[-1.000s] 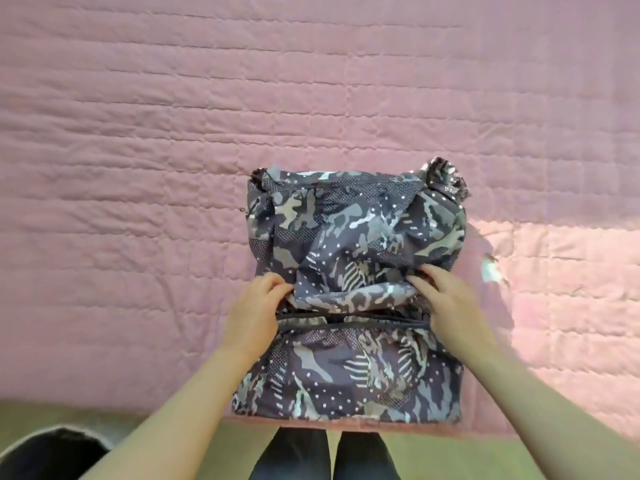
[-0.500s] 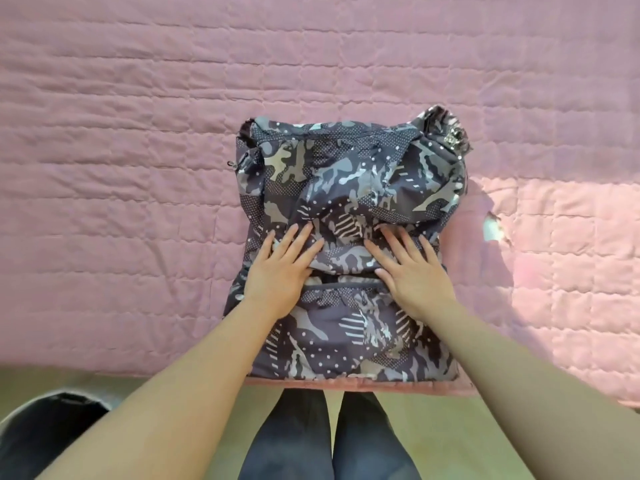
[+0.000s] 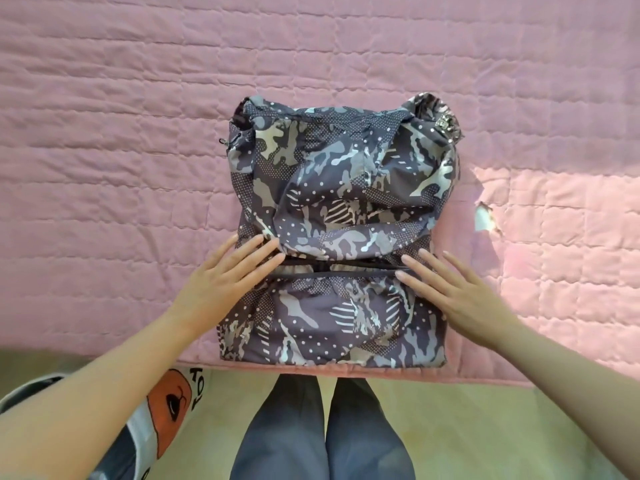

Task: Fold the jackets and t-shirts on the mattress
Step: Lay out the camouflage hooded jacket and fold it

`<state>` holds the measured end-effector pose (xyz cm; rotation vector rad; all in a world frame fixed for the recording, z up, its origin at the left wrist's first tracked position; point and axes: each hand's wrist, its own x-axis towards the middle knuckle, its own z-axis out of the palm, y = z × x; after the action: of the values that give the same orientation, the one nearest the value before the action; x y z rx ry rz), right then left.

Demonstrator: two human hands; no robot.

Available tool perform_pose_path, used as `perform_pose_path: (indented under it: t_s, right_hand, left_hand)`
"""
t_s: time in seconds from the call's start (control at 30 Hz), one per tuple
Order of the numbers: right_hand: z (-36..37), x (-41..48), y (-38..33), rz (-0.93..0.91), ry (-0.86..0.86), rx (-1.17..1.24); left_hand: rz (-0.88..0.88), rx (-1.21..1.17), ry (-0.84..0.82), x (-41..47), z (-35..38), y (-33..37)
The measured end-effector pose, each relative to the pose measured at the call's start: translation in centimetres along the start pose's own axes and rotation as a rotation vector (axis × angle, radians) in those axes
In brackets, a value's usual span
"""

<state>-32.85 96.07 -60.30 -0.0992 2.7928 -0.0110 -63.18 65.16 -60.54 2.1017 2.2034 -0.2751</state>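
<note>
Below the left forearm, on the floor [image 3: 485,427], lies a white printed cloth [image 3: 169,407] with an orange figure on it. Beside the figure I can read the black letters "TO", turned sideways; the rest of the word is hidden.

The left hand [image 3: 221,282] lies flat, fingers straight and a little spread. Its fingertips touch the left side of the camouflage jacket [image 3: 343,188] and grip nothing.

The jacket is folded into a compact block and lies between the two hands, reaching well beyond the fingertips. It rests on the pink quilted mattress [image 3: 104,133], at its near edge. A dark cord line crosses the jacket at the level of the fingertips. I can read no label on it.

The right hand [image 3: 460,292] is also flat with straight fingers, resting on the jacket's right side and holding nothing. Beyond this hand, just right of the jacket, the mattress has a small pale patch [image 3: 483,218].
</note>
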Motion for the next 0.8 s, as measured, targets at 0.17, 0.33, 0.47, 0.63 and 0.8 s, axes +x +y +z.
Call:
perform_pose_path:
  t_s: [0.17, 0.33, 0.47, 0.63, 0.8]
  right_hand:
    - [0.6, 0.3, 0.1, -0.059, 0.038, -0.128]
    - [1.2, 3.2, 0.1, -0.129, 0.030, -0.136]
    - [1.6, 2.9, 1.1, -0.188, 0.040, -0.101]
    - [1.5, 4.1, 1.7, -0.175, -0.035, -0.054]
    - [1.4, 5.7, 1.6, -0.133, -0.198, 0.092]
  left_hand:
    - [0.166, 0.185, -0.135, -0.5, 0.3, -0.7]
    - [0.248, 0.185, -0.187, 1.5, 1.1, -1.7]
    - [0.361, 0.154, -0.114, 0.5, 1.5, -1.4]
    - [0.312, 0.122, -0.165, 1.6, 1.5, -1.2]
    - [0.269, 0.090, -0.272, 3.2, 1.6, -2.1]
